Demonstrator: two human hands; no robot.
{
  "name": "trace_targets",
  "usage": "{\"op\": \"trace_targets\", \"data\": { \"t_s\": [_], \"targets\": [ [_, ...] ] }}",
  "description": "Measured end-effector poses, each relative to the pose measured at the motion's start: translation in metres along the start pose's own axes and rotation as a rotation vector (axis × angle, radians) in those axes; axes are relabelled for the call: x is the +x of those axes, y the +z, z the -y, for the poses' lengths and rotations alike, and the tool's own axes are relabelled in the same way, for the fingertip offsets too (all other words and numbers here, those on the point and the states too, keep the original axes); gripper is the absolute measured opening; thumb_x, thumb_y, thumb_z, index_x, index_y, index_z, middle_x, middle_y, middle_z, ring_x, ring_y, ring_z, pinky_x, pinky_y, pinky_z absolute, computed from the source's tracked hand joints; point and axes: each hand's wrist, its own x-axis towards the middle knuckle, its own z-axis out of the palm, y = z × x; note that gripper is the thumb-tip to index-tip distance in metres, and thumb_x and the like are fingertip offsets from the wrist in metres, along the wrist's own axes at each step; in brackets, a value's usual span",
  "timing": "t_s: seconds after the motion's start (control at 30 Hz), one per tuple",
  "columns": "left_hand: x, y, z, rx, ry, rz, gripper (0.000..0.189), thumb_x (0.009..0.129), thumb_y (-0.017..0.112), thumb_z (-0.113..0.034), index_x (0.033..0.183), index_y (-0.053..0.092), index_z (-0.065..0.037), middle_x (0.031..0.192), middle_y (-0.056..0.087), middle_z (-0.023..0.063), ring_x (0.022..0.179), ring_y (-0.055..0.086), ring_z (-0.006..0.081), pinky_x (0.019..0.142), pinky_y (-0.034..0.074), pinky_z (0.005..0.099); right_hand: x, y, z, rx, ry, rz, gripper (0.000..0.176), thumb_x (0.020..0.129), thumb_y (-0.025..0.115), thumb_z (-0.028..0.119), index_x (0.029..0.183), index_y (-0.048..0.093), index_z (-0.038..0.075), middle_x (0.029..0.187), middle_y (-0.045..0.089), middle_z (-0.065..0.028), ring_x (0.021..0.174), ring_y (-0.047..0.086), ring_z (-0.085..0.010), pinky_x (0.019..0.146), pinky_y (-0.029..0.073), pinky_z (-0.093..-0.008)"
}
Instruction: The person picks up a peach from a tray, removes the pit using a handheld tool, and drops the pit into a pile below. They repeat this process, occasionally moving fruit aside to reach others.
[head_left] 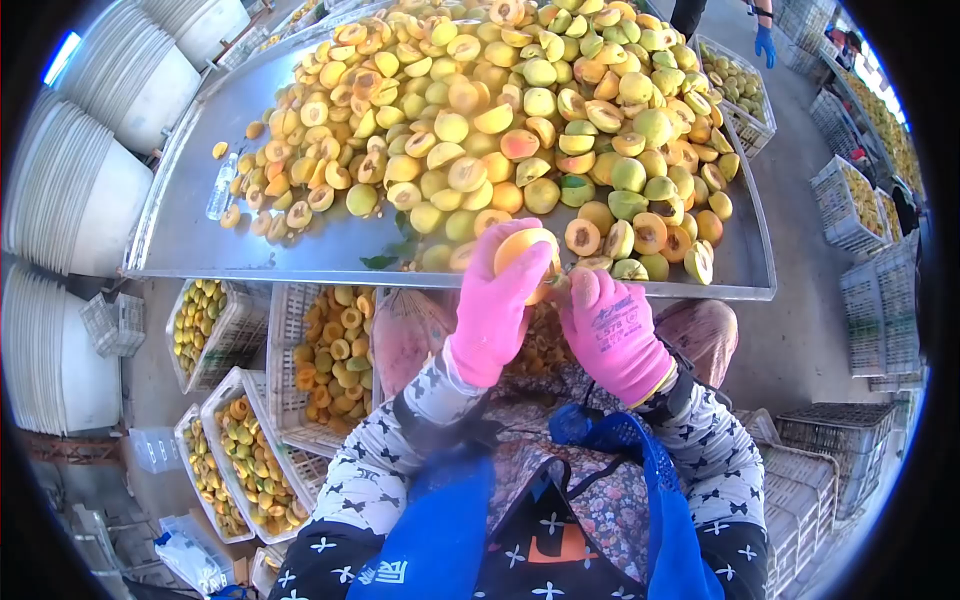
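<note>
My left hand (495, 305), in a pink glove, is closed around a yellow peach (522, 250) at the near edge of the metal table. Just to its right, my right hand (615, 330), in a matching glove, is closed with its fingertips close to the peach. A small thing shows at those fingertips, too little of it to name. Beyond both hands lies a large heap of peaches (450, 125), many cut in half, some with pits or pit hollows showing. A few green leaves (380, 262) lie near the table's front edge.
A clear plastic bottle (222, 188) lies on the metal table (300, 262). Crates of peaches (262, 465) stand at lower left, with stacked white tubs (75, 190) behind. Stacked crates (800, 500) are at right. Another person's blue-gloved hand (765, 45) shows at upper right.
</note>
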Motion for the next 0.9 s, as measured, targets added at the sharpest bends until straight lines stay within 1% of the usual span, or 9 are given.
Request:
{"op": "trace_targets", "data": {
  "t_s": [0.03,0.2,0.3,0.33,0.43,0.47,0.6,0.73,0.9],
  "targets": [
    [-0.002,0.004,0.003,-0.41,-0.235,-0.091,0.032,0.094,0.062,-0.008,0.123,0.055,0.0,0.108,0.065,0.0122,0.1,0.064,0.0196,0.088,0.052,0.0334,0.0,-0.001,0.003,0.007,0.012,0.037,0.026,0.087,0.062,0.019,0.106,0.05,0.007,0.083,0.06,-0.0104,0.072,0.065,-0.0288,0.061,0.048,-0.0418],
    [-0.001,0.004,-0.007,-0.343,-0.254,-0.096,0.03,0.095,0.061,-0.014,0.121,0.056,0.0,0.1,0.066,0.0122,0.085,0.065,0.0193,0.076,0.054,0.03,-0.006,-0.001,0.021,0.627,0.074,0.08,0.039,0.082,0.069,0.011,0.114,0.049,-0.003,0.079,0.061,-0.0191,0.068,0.062,-0.0402,0.06,0.05,-0.0462],
    [0.003,0.004,-0.017,-0.302,-0.247,-0.107,0.03,0.098,0.058,-0.022,0.118,0.058,0.001,0.097,0.068,0.0148,0.08,0.067,0.0213,0.072,0.055,0.0307,-0.007,0.0,0.028,0.717,-0.019,-0.131,0.034,0.082,0.071,0.012,0.107,0.053,-0.002,0.074,0.059,-0.0188,0.065,0.06,-0.0408,0.059,0.049,-0.0453],
    [0.006,0.004,-0.019,-0.293,-0.24,-0.118,0.032,0.1,0.056,-0.026,0.116,0.059,0.001,0.096,0.068,0.0152,0.079,0.067,0.0214,0.071,0.055,0.0304,0.0,0.002,0.024,0.641,-0.156,-0.203,0.025,0.083,0.07,0.012,0.099,0.056,0.0,0.068,0.058,-0.0131,0.054,0.058,-0.032,0.052,0.047,-0.0382],
    [0.006,-0.006,-0.019,-0.309,-0.228,0.016,0.036,0.102,0.052,-0.032,0.112,0.061,0.002,0.094,0.069,0.015,0.075,0.067,0.0207,0.069,0.055,0.03,0.017,-0.048,0.018,1.599,0.589,0.784,0.021,0.086,0.066,0.015,0.1,0.056,0.003,0.068,0.058,-0.005,0.051,0.056,-0.0186,0.047,0.043,-0.0316],
    [0.006,-0.003,-0.021,-0.199,-0.215,0.002,0.035,0.102,0.053,-0.03,0.108,0.063,0.002,0.09,0.069,0.0143,0.073,0.066,0.0188,0.068,0.054,0.0289,0.016,-0.052,0.019,1.662,0.611,0.79,0.015,0.086,0.064,0.014,0.094,0.057,0.004,0.069,0.054,0.0,0.05,0.05,-0.0089,0.045,0.038,-0.0245],
    [0.008,-0.015,-0.006,0.032,-0.185,0.153,0.032,0.101,0.056,-0.025,0.096,0.067,0.004,0.082,0.069,0.0098,0.069,0.061,0.0123,0.066,0.05,0.0251,0.004,-0.036,0.004,1.832,0.533,0.913,0.012,0.086,0.064,0.012,0.092,0.058,0.003,0.067,0.055,-0.0013,0.048,0.051,-0.0095,0.044,0.039,-0.024],
    [-0.002,-0.035,-0.031,-0.082,-0.616,0.258,0.03,0.1,0.055,-0.026,0.098,0.068,0.002,0.086,0.07,0.0082,0.073,0.063,0.0111,0.068,0.049,0.024,-0.012,-0.027,0.002,1.723,0.508,1.107,0.014,0.087,0.067,0.013,0.097,0.06,0.005,0.069,0.058,0.0005,0.049,0.051,-0.0075,0.045,0.039,-0.0226],
    [-0.035,-0.146,-0.059,0.623,-0.514,0.027,0.028,0.095,0.065,-0.021,0.114,0.068,-0.001,0.103,0.07,0.0075,0.095,0.065,0.0129,0.085,0.051,0.0253,-0.056,0.007,-0.031,0.871,0.146,0.781,0.026,0.087,0.068,0.024,0.096,0.059,0.002,0.076,0.066,-0.0109,0.066,0.065,-0.0255,0.06,0.051,-0.0366]
  ]
}}
